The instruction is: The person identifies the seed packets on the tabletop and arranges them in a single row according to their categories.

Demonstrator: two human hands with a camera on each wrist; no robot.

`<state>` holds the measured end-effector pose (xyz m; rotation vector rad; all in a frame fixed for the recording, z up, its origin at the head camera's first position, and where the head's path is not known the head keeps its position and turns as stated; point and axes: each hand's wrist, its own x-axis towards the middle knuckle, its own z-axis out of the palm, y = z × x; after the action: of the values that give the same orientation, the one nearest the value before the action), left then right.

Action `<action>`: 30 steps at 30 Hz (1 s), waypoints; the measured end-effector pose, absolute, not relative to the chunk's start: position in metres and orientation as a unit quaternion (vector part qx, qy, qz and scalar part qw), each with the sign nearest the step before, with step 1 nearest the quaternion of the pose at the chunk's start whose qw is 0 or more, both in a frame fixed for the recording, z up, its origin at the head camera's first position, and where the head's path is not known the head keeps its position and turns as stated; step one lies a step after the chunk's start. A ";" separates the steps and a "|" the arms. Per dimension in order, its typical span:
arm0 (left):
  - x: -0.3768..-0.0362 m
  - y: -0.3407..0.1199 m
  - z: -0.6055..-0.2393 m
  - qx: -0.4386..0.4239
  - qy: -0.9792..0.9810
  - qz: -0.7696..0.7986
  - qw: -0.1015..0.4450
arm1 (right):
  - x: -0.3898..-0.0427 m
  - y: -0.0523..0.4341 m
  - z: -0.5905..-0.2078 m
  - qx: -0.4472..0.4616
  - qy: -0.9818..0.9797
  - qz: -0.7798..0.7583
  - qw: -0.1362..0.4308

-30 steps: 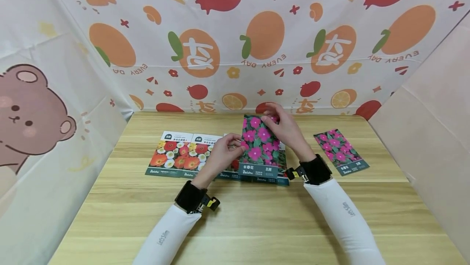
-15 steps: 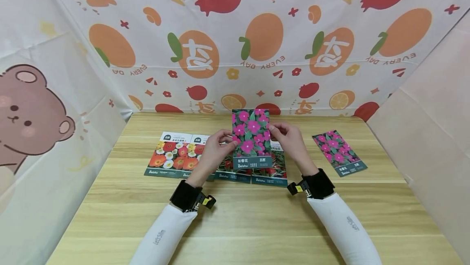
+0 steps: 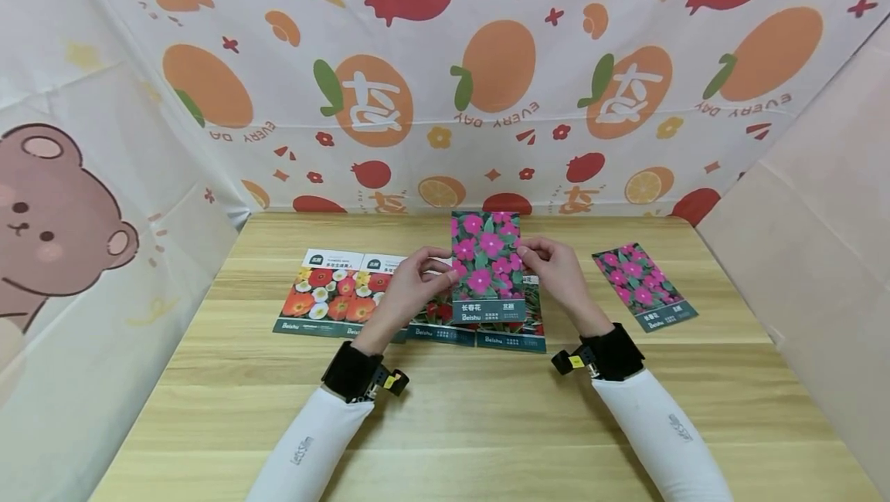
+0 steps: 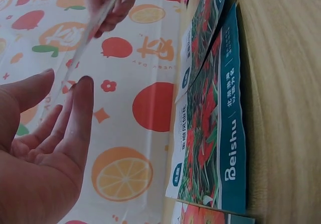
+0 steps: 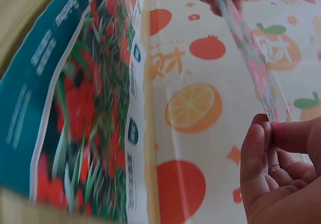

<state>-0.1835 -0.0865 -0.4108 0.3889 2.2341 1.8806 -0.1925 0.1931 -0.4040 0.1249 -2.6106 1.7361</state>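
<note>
A seed packet (image 3: 487, 255) printed with pink flowers is raised above the table, its front facing me. My left hand (image 3: 409, 290) holds its left edge, thumb in front and fingers behind. At the right edge, my right hand (image 3: 565, 279) pinches it between thumb and fingertips, as the right wrist view shows of the packet (image 5: 256, 73) too. Below it lie two red-flowered packets (image 3: 511, 341), partly covered by the raised one. To their left are two poppy packets (image 3: 313, 301), the second partly hidden by my left hand.
Another pink-flowered packet (image 3: 643, 286) lies tilted at the right side of the wooden table (image 3: 487, 425). A fruit-printed cloth (image 3: 445, 154) hangs behind the table's back edge. Pale cloth walls (image 3: 820, 201) stand at both sides.
The pink-flowered packet has risen off the red-flowered ones, shifted left, then slightly right. My right hand has moved from its upper corner down to its right edge.
</note>
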 end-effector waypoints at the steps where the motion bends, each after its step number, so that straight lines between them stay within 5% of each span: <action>1: -0.183 -0.087 -0.411 0.136 0.755 0.635 0.093 | -0.192 0.197 -0.404 0.035 -0.832 0.553 0.001; 8: -0.184 -0.095 -0.412 0.141 0.758 0.633 0.064 | -0.185 0.238 -0.405 -0.011 -0.847 0.531 -0.005; 15: -0.218 -0.101 -0.479 0.178 0.764 0.620 -0.009 | -0.168 0.285 -0.414 -0.036 -0.875 0.482 -0.009; 20: -0.225 -0.102 -0.491 0.175 0.775 0.607 -0.015 | -0.160 0.308 -0.419 -0.035 -0.890 0.455 -0.012; 30: -0.189 -0.097 -0.420 0.170 0.763 0.623 0.006 | -0.155 0.328 -0.432 -0.038 -0.903 0.426 -0.033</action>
<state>-0.1892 -0.0968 -0.4201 0.5335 2.3882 1.9510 -0.1546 0.3284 -0.4318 -0.1226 -2.8996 1.3684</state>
